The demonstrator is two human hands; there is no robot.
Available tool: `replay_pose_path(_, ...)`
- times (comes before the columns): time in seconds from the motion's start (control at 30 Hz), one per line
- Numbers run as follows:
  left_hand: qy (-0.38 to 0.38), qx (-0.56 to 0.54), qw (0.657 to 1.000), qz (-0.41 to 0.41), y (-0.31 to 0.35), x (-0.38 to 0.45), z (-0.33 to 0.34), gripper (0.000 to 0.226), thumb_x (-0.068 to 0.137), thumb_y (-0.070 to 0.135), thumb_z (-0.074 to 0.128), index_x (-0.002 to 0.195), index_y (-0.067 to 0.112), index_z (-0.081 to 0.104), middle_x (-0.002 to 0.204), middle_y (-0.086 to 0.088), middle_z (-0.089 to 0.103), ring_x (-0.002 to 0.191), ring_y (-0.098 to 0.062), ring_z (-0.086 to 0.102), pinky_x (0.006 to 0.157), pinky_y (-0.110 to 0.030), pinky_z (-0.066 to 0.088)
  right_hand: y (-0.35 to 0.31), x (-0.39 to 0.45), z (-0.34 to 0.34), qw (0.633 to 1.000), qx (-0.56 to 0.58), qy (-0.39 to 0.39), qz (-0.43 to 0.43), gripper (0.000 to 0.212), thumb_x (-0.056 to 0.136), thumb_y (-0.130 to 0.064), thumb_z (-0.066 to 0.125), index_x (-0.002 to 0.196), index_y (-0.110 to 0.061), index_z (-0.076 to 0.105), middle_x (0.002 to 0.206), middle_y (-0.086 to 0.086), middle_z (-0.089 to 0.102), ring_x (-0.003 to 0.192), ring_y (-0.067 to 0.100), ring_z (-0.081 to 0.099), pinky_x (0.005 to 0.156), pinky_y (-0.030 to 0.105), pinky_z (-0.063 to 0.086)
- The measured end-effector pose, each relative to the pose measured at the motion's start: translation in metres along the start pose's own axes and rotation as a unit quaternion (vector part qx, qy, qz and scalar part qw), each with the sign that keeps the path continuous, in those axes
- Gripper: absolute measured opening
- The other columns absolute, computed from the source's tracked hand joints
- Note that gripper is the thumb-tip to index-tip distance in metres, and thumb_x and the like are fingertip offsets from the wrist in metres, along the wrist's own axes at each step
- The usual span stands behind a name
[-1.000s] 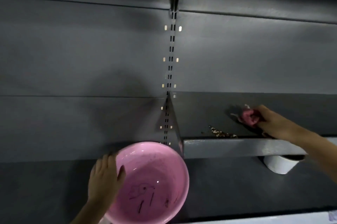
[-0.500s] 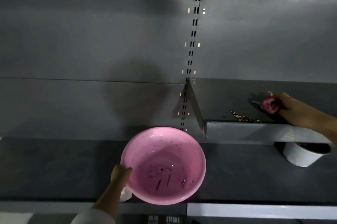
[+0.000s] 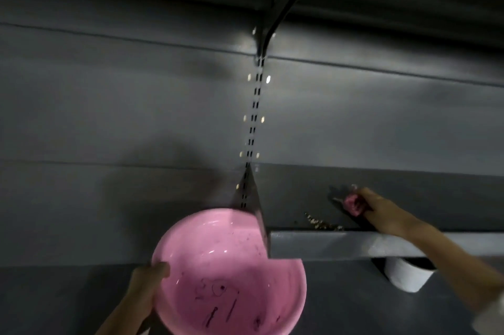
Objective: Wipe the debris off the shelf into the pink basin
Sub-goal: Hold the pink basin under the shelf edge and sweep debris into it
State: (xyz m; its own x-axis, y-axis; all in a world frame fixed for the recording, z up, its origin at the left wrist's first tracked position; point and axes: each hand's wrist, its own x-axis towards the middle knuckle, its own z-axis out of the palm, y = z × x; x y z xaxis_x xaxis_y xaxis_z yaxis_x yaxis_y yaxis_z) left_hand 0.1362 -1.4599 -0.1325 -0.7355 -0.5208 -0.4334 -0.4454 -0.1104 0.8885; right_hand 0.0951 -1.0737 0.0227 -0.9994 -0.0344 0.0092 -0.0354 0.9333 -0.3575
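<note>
My left hand (image 3: 146,284) grips the left rim of the pink basin (image 3: 218,261), held just under the left end of the dark grey shelf (image 3: 321,244); the shelf's corner overlaps the basin's upper right. A small pile of light debris (image 3: 320,222) lies near the shelf's front edge. My right hand (image 3: 381,211) rests on the shelf to the right of the debris, closed on a crumpled pink cloth (image 3: 353,203).
A white cup-like container (image 3: 406,276) stands on the lower level under the shelf at the right. A slotted upright (image 3: 255,116) runs up the grey back panel. Another shelf overhangs at the top.
The basin has come up and right, its rim now tucked beneath the shelf's left corner. The right hand with the cloth stays beside the debris pile.
</note>
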Motion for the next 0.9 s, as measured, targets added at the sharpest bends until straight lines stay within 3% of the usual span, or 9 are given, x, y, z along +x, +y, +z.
replay_pose_path(0.07,-0.003,-0.015,1.000,0.021,0.013,-0.010,-0.003,0.028,0.062,-0.008,0.063,0.088,-0.018,0.058,0.060,-0.014,0.049,0.056,-0.026,0.045,0.051,-0.026,0.033,0.001,0.002,-0.003,0.999,0.050,-0.012,0.014,0.051,0.091,0.000,0.038,0.140,-0.014,0.034,0.149,0.014,0.035,0.135,0.028,0.035,0.101,0.028,0.033)
replay_pose_path(0.13,-0.010,-0.013,0.999,0.029,0.022,-0.019,-0.004,0.024,0.070,-0.013,0.058,0.093,-0.021,0.057,0.060,-0.013,0.049,0.055,-0.025,0.044,0.049,-0.026,0.031,0.001,-0.001,-0.010,0.993,0.105,-0.037,0.029,0.037,0.091,-0.008,0.038,0.124,-0.017,0.051,0.136,0.019,0.048,0.123,0.037,0.046,0.079,0.030,0.041)
replay_pose_path(0.2,-0.027,-0.010,0.999,0.029,0.026,-0.028,-0.004,0.019,0.075,-0.015,0.053,0.093,-0.016,0.056,0.063,-0.016,0.050,0.058,-0.028,0.046,0.050,-0.028,0.033,-0.004,-0.007,-0.014,0.994,0.100,-0.036,0.028,0.019,0.095,-0.026,0.038,0.107,-0.027,0.054,0.125,0.007,0.056,0.108,0.027,0.053,0.073,0.030,0.044)
replay_pose_path(0.33,-0.075,-0.016,0.997,0.028,0.028,-0.042,-0.004,0.011,0.075,-0.010,0.051,0.085,-0.007,0.055,0.075,-0.023,0.058,0.070,-0.035,0.053,0.057,-0.030,0.040,-0.013,-0.011,-0.003,0.999,0.028,0.042,-0.004,0.025,0.092,-0.016,0.047,0.114,-0.015,0.059,0.115,0.013,0.065,0.105,0.024,0.060,0.077,0.022,0.039)
replay_pose_path(0.43,-0.093,-0.024,0.995,0.029,0.029,-0.045,-0.001,0.021,0.076,-0.008,0.051,0.096,-0.011,0.055,0.089,-0.030,0.061,0.080,-0.040,0.055,0.064,-0.033,0.044,-0.029,-0.021,0.004,0.997,0.001,0.071,-0.020,0.025,0.086,-0.005,0.046,0.101,-0.012,0.065,0.105,0.015,0.070,0.098,0.029,0.064,0.076,0.022,0.045)
replay_pose_path(0.5,-0.106,-0.024,0.993,0.036,0.031,-0.048,0.001,0.028,0.077,-0.007,0.051,0.104,-0.011,0.052,0.100,-0.032,0.059,0.091,-0.044,0.055,0.075,-0.040,0.044,-0.043,-0.030,0.007,0.997,-0.019,0.064,-0.035,0.026,0.083,-0.004,0.045,0.091,-0.019,0.066,0.101,0.012,0.072,0.096,0.031,0.065,0.084,0.031,0.050)
replay_pose_path(0.6,-0.121,-0.031,0.991,0.054,0.034,-0.055,0.006,0.029,0.078,-0.006,0.051,0.107,-0.011,0.054,0.102,-0.031,0.059,0.095,-0.044,0.055,0.079,-0.041,0.043,-0.065,-0.039,0.014,0.995,-0.018,0.061,-0.082,0.030,0.079,-0.004,0.045,0.069,-0.028,0.060,0.090,0.003,0.074,0.090,0.026,0.066,0.085,0.029,0.049)
replay_pose_path(0.8,-0.157,-0.041,0.985,0.056,0.041,-0.067,0.016,0.026,0.080,-0.006,0.049,0.105,-0.010,0.056,0.091,-0.025,0.060,0.083,-0.039,0.054,0.065,-0.034,0.044,-0.107,-0.039,0.034,0.982,0.027,0.032,-0.183,0.030,0.084,-0.002,0.047,0.105,-0.014,0.066,0.109,0.006,0.072,0.105,0.023,0.064,0.095,0.030,0.049)
replay_pose_path(0.9,-0.161,-0.033,0.985,0.054,0.045,-0.068,0.016,0.025,0.080,-0.005,0.050,0.104,-0.007,0.055,0.094,-0.025,0.059,0.085,-0.040,0.054,0.066,-0.036,0.045,-0.108,-0.036,0.028,0.976,0.094,0.007,-0.195,0.033,0.082,0.008,0.046,0.104,-0.006,0.067,0.098,0.001,0.073,0.089,0.010,0.067,0.081,0.005,0.045)
